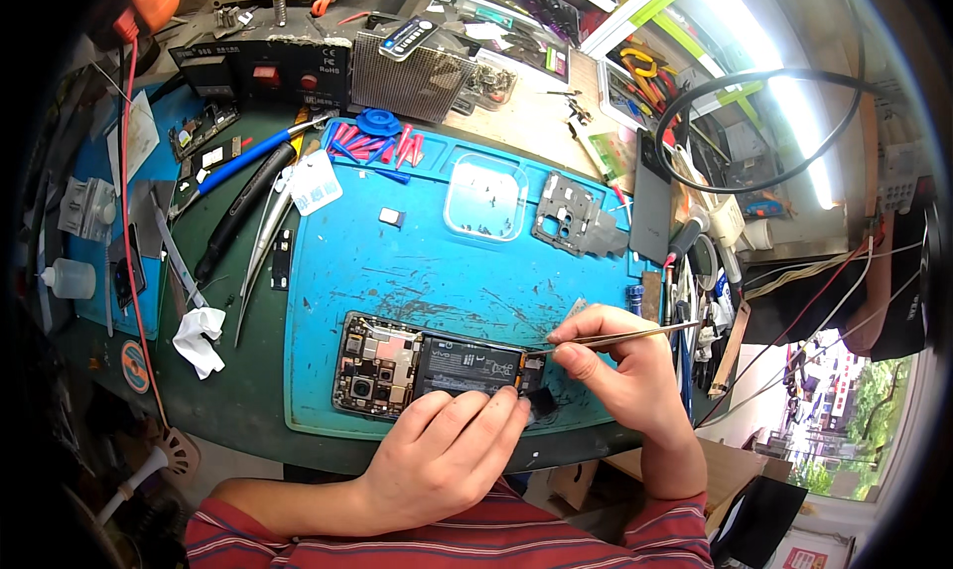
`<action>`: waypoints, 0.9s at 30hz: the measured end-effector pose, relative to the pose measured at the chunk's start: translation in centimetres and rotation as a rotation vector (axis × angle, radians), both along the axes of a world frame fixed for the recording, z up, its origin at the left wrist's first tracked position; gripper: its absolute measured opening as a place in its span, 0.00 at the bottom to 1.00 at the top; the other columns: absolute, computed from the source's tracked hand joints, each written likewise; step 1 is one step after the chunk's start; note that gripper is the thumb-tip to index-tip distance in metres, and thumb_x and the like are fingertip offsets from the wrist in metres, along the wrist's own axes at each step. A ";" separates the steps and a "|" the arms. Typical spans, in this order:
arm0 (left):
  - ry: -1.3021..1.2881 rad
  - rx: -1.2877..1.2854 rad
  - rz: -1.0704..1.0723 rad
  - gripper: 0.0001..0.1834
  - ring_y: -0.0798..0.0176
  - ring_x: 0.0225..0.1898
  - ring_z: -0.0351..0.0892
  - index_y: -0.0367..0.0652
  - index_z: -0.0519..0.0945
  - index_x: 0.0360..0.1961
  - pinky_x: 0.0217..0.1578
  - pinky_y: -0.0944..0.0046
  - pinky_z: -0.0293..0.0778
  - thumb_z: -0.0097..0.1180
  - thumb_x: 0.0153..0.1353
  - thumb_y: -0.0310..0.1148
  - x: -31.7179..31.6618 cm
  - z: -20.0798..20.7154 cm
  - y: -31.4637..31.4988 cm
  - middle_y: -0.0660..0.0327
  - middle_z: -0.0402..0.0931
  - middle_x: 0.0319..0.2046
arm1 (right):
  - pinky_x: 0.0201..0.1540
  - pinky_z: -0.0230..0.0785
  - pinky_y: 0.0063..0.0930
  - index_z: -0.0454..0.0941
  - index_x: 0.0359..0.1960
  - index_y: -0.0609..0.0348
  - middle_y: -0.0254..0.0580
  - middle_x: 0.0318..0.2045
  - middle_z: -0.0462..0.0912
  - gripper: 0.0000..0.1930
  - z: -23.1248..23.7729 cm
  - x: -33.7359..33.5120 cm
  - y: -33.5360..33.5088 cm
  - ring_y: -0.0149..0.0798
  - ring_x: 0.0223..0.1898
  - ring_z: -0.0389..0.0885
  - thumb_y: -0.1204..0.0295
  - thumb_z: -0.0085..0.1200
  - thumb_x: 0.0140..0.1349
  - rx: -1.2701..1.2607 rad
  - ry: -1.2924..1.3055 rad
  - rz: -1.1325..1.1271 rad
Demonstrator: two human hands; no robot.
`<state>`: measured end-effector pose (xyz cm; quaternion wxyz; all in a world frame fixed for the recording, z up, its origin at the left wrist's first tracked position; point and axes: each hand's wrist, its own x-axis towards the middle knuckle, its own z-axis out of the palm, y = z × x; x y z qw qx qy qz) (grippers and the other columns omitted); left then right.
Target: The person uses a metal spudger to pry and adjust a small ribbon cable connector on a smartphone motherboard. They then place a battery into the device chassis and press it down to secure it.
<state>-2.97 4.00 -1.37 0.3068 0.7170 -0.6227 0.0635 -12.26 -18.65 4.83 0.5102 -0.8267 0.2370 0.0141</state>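
An opened phone [375, 362] lies face down on a blue mat [333, 271], its circuit board and camera modules at the left and a black battery [462, 362] in the middle. My left hand [442, 455] is closed over its near edge, fingertips pressed together beside the battery's right end. Between the thumb and fingers of my right hand [625, 375] I pinch a pair of thin metal tweezers [635, 335]. The tweezer tips reach the far right part of the phone, by the battery's end. A small dark piece [542, 402] sits by the phone's near right corner.
Beyond the phone are a clear box [472, 177] of tiny screws, a phone inner cover [566, 216] and red and blue screw-like pieces [372, 147]. Left lie a black-handled tool [238, 216] and crumpled tissue [202, 341]. A cable loop [685, 102] hangs at upper right.
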 end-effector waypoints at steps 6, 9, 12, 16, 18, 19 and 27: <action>-0.009 0.217 0.232 0.43 0.52 0.56 0.74 0.37 0.81 0.66 0.58 0.50 0.72 0.70 0.55 0.56 0.9 2.1 0.4 0.55 0.74 0.56 | 0.40 0.77 0.25 0.86 0.45 0.65 0.39 0.36 0.88 0.08 -2.1 -0.7 -0.1 0.29 0.37 0.87 0.71 0.66 0.73 0.176 -0.098 -0.092; -0.016 0.255 0.181 0.46 0.53 0.58 0.72 0.37 0.80 0.66 0.60 0.49 0.71 0.72 0.51 0.57 1.3 1.5 0.4 0.55 0.72 0.58 | 0.42 0.78 0.25 0.86 0.46 0.65 0.39 0.37 0.88 0.08 -2.8 -0.7 -0.1 0.29 0.38 0.87 0.71 0.65 0.74 0.205 -0.158 -0.088; -0.026 0.267 0.152 0.46 0.52 0.58 0.70 0.42 0.80 0.67 0.60 0.48 0.69 0.73 0.49 0.57 2.0 1.5 0.3 0.56 0.71 0.58 | 0.42 0.78 0.24 0.86 0.47 0.65 0.39 0.37 0.88 0.09 -3.1 -0.8 -0.3 0.29 0.38 0.87 0.71 0.64 0.74 0.202 -0.175 -0.073; -0.028 0.294 0.113 0.45 0.52 0.56 0.70 0.49 0.81 0.68 0.60 0.47 0.68 0.74 0.49 0.57 2.6 1.9 0.0 0.58 0.71 0.56 | 0.43 0.78 0.23 0.86 0.46 0.66 0.38 0.37 0.88 0.09 -2.9 -1.1 -0.7 0.27 0.38 0.86 0.71 0.64 0.75 0.221 -0.152 -0.059; -0.068 0.315 0.087 0.44 0.53 0.55 0.70 0.51 0.81 0.68 0.59 0.48 0.68 0.74 0.50 0.57 2.9 2.1 -0.1 0.58 0.71 0.55 | 0.42 0.78 0.23 0.85 0.46 0.66 0.38 0.36 0.88 0.09 -2.9 -1.2 -0.7 0.27 0.38 0.86 0.71 0.63 0.75 0.241 -0.148 -0.064; -0.088 0.325 0.074 0.44 0.53 0.54 0.70 0.52 0.80 0.69 0.58 0.49 0.67 0.74 0.50 0.58 3.1 2.2 -0.2 0.58 0.71 0.55 | 0.42 0.78 0.23 0.85 0.45 0.66 0.38 0.36 0.88 0.09 -2.8 -1.2 -0.7 0.27 0.38 0.86 0.71 0.63 0.75 0.251 -0.145 -0.067; -0.125 0.345 -0.014 0.44 0.56 0.52 0.69 0.58 0.79 0.71 0.57 0.52 0.65 0.72 0.53 0.60 4.5 2.5 -0.7 0.60 0.71 0.54 | 0.40 0.78 0.23 0.85 0.44 0.68 0.39 0.35 0.87 0.10 -2.8 -1.2 -0.8 0.28 0.36 0.86 0.70 0.61 0.77 0.270 -0.137 -0.066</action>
